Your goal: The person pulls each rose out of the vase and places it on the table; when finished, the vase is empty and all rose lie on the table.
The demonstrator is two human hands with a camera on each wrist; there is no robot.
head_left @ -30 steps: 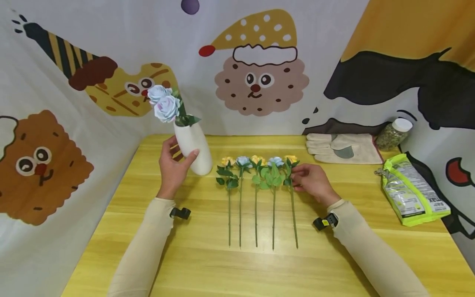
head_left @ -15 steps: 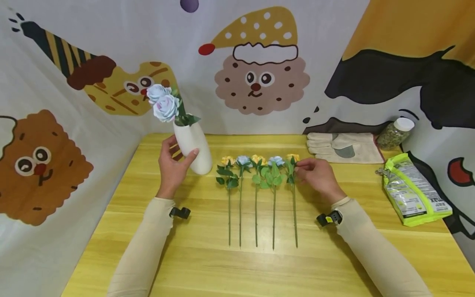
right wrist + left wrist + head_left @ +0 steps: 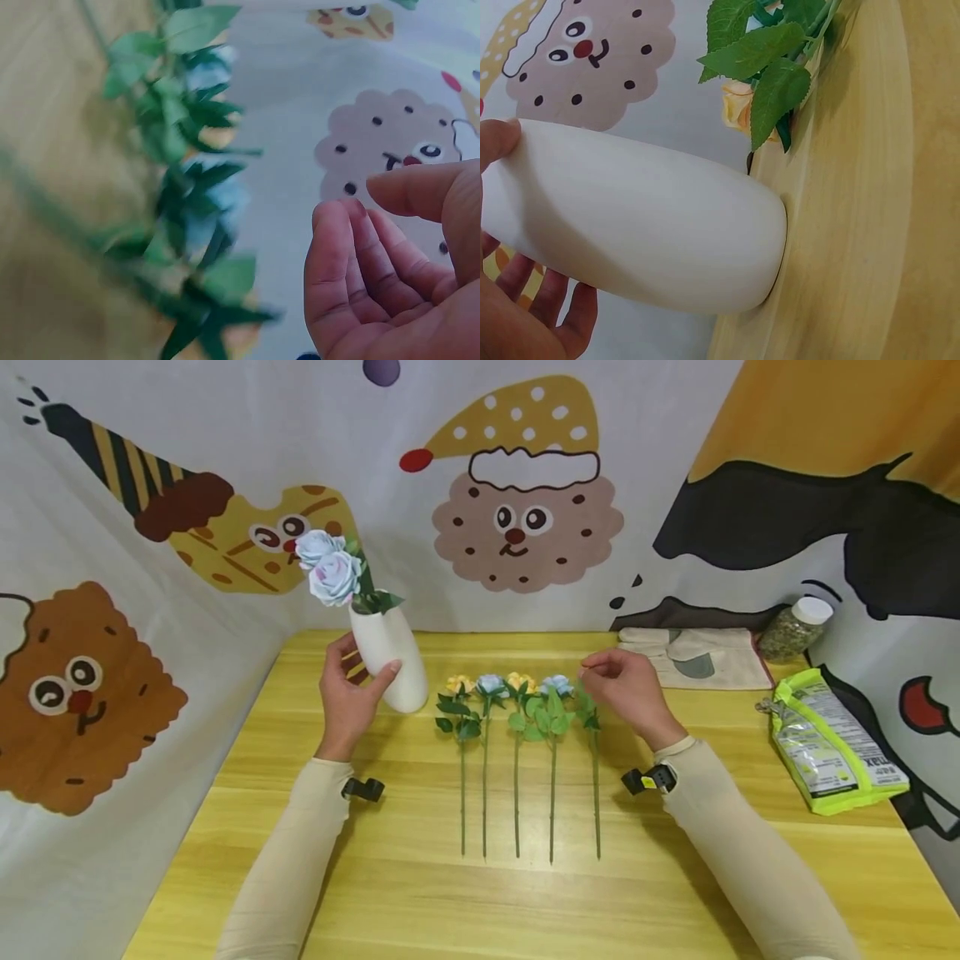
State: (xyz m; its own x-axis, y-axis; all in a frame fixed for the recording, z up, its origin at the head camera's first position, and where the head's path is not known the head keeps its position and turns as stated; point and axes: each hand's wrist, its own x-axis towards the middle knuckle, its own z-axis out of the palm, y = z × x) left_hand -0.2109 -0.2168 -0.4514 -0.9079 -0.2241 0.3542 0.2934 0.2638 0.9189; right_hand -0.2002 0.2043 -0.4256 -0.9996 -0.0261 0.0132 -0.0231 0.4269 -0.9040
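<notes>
Your left hand point(image 3: 351, 700) has the white vase point(image 3: 381, 639): thumb on one side, fingers wrapped round the other, vase base at the bench point(image 3: 420, 910). Two pale blue roses point(image 3: 334, 579) stick out of its mouth, leaning left. Your right hand point(image 3: 633, 697) is at the bloom end of the rightmost rose point(image 3: 596, 777), holding nothing: fingers loosely bent, gap to the thumb. Head view hides that bloom behind your hand. Four more roses point(image 3: 557, 685) lie left of it, stems toward you. Far right: work glove point(image 3: 723, 672), lidded jar point(image 3: 792, 633), green-and-silver bag point(image 3: 840, 743).
</notes>
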